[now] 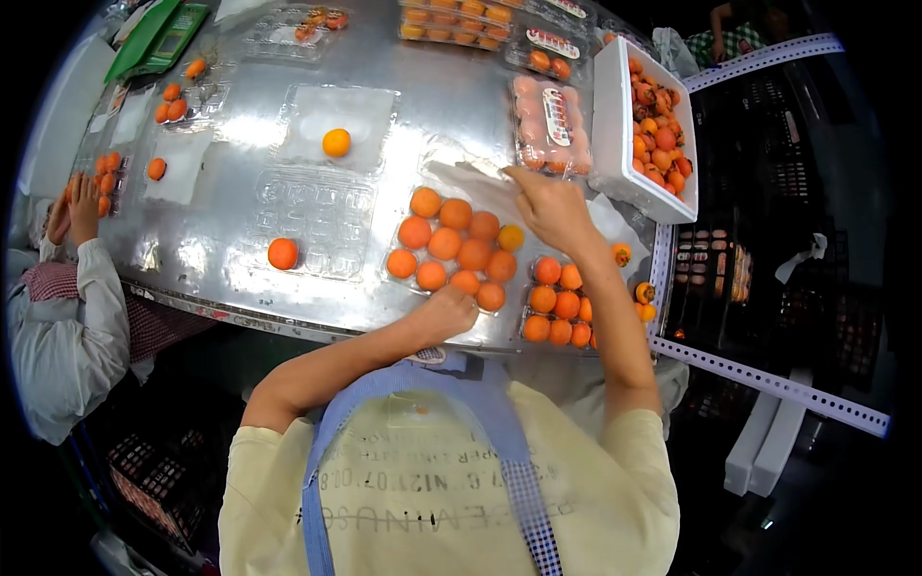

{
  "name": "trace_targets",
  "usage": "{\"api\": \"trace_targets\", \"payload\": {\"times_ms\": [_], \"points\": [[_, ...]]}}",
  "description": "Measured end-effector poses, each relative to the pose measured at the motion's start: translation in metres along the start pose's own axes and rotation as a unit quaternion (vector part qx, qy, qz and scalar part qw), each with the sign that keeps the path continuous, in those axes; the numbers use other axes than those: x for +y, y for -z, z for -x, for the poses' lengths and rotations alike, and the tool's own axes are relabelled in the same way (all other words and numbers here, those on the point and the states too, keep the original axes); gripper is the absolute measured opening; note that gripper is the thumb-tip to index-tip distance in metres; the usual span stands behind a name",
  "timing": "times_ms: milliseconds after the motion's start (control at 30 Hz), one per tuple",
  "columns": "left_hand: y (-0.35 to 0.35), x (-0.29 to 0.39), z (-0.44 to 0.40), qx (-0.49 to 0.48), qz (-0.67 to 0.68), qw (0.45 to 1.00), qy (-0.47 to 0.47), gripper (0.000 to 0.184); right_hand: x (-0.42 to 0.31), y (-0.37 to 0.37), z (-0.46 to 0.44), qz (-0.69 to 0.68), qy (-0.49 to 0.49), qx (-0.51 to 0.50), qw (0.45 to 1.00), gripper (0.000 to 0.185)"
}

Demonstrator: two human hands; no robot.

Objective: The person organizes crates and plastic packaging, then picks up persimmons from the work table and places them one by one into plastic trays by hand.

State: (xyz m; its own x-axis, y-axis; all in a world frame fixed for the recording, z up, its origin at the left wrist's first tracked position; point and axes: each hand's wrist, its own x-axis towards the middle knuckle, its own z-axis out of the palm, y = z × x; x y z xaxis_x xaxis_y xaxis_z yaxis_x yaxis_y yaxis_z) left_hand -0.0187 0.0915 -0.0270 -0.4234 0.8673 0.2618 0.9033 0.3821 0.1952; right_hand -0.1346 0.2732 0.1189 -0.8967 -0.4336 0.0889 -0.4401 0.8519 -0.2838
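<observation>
Orange persimmons (444, 244) fill a clear plastic tray directly in front of me, one of them yellower at its right side. My left hand (447, 314) is closed at the tray's front edge, touching or nearly touching the front fruit; what its fingers hold, if anything, is hidden. Beyond the tray's back right corner, my right hand (549, 209) pinches the end of a thin, translucent sheet (471, 178) that stretches left behind the fruit. Whether this is film or a lid part is blurred. A second tray of persimmons (557, 305) stands below my right forearm.
Open clear trays lie left on the metal table (216, 245), with single persimmons (336, 143) in them. A white foam box (615, 144) of loose persimmons and a labelled closed pack (552, 125) stand right. A co-worker's hands (79, 206) are at far left.
</observation>
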Motion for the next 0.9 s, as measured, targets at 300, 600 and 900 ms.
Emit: {"api": "trace_targets", "payload": {"times_ms": [300, 600, 900], "points": [[0.012, 0.008, -0.001, -0.008, 0.115, 0.986, -0.118, 0.007, 0.052, -0.030, -0.079, 0.085, -0.032, -0.083, 0.992, 0.025], [0.048, -0.108, -0.028, 0.231, 0.113, 0.941, 0.219, 0.033, 0.065, -0.073, -0.121, 0.038, -0.009, -0.153, 0.988, 0.030], [0.015, -0.149, -0.016, 0.080, 0.020, 0.949, 0.306, 0.034, 0.061, -0.092, -0.123, 0.026, -0.039, -0.092, 0.995, 0.024]]}}
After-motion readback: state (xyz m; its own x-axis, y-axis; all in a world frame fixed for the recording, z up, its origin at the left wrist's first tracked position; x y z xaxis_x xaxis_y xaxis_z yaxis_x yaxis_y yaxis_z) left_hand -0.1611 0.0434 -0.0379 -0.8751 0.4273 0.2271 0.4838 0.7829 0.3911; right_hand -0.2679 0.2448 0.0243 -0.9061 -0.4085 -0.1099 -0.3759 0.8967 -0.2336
